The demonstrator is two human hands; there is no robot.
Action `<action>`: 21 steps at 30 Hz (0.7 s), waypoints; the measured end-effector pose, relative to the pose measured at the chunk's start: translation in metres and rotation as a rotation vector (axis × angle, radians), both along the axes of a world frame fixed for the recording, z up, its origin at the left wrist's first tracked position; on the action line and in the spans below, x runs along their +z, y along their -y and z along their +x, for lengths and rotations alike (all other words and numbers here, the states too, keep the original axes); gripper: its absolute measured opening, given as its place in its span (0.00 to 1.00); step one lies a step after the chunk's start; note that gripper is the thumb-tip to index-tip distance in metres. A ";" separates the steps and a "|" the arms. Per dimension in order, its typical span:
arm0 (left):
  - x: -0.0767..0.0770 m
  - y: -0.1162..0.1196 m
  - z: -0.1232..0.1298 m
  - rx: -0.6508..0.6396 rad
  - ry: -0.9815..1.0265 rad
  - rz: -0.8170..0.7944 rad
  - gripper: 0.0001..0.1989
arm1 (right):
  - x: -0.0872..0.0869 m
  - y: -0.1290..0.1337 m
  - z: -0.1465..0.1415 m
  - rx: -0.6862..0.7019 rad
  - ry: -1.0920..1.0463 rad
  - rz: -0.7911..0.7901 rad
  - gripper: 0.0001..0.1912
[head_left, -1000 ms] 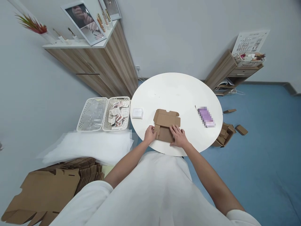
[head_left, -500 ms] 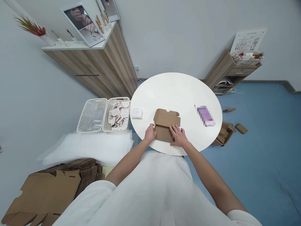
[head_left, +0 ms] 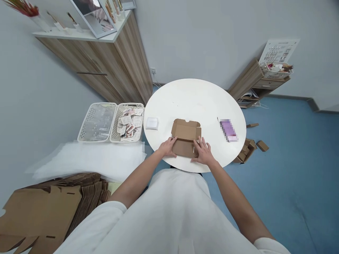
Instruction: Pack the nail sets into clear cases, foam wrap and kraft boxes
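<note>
A partly folded brown cardboard box (head_left: 185, 132) lies on the white round table (head_left: 182, 97), its notched lid flap pointing away from me and a flat panel nearest my body. At its left side, my left hand (head_left: 167, 146) grips the edge, with the fingers at the fold and the thumb lower down. My right hand (head_left: 203, 151) holds the right side, fingers bent along the edge and thumb near the front corner. A white slit shows beside the right fingers. The undersides of both hands are hidden.
On the table are a small white stack (head_left: 152, 123) and a blurred purple item (head_left: 229, 130). White baskets (head_left: 112, 123), one with printed packets, stand left, above white sheets (head_left: 90, 158) and flat cardboard (head_left: 39, 211). A carton of small boxes (head_left: 245, 151) sits on the floor right.
My left hand has shifted up along the box's left edge, its fingers stretching further inward. My right hand has moved outward to the right edge. The view has tilted slightly.
</note>
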State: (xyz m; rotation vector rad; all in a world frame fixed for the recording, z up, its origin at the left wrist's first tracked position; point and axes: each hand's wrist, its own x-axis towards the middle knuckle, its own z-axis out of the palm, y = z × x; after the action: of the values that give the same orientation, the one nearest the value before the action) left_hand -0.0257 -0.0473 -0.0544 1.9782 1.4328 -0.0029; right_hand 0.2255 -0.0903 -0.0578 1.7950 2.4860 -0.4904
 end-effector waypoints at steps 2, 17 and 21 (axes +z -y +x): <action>-0.002 0.001 0.001 -0.002 0.013 0.022 0.58 | -0.003 0.012 0.011 -0.209 -0.123 0.009 0.51; -0.005 0.003 0.014 0.019 -0.001 0.064 0.56 | -0.012 0.021 0.006 -0.798 -0.718 -0.279 0.35; -0.005 0.006 0.016 0.038 0.005 0.063 0.55 | 0.000 0.019 0.006 -0.667 -0.675 -0.231 0.28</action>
State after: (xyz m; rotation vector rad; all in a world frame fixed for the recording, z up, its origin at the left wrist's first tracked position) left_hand -0.0093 -0.0535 -0.0592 1.9993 1.4839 0.0654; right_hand 0.2313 -0.1094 -0.0581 2.6448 1.8897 -1.5609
